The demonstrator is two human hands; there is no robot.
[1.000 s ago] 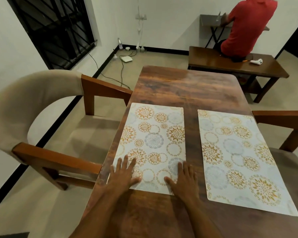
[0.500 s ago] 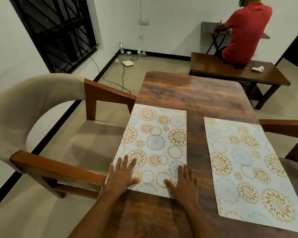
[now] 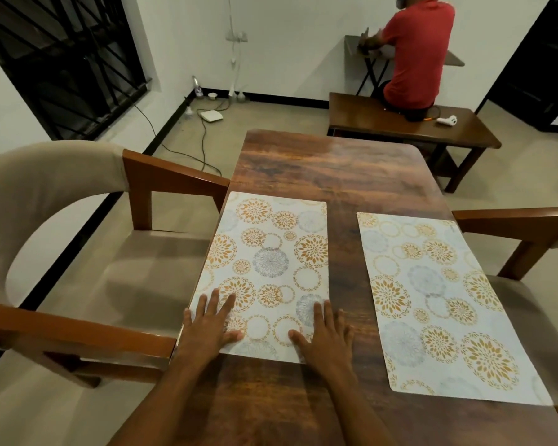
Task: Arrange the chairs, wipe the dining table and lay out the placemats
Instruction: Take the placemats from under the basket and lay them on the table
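Two white placemats with orange and grey flower circles lie on the dark wooden dining table (image 3: 329,169). The left placemat (image 3: 271,252) runs along the table's left edge. My left hand (image 3: 208,326) presses flat on its near left corner, fingers straight. My right hand (image 3: 324,336) lies flat on its near right corner, partly on the wood. The right placemat (image 3: 432,300) lies apart, near the right edge, slightly skewed. A beige padded chair with wooden arms (image 3: 87,252) stands tucked against the left side. Another chair (image 3: 529,249) stands at the right side.
Beyond the table stands a low wooden bench (image 3: 377,119) with a person in a red shirt (image 3: 416,53) sitting on it, back turned. A white device (image 3: 446,120) lies on the bench. Cables and a white box (image 3: 211,115) lie on the floor by the barred window (image 3: 62,59).
Both hands stay flat on the left placemat's near corners. The view has tilted and shifted slightly, so the table and mats sit lower and further right in the frame.
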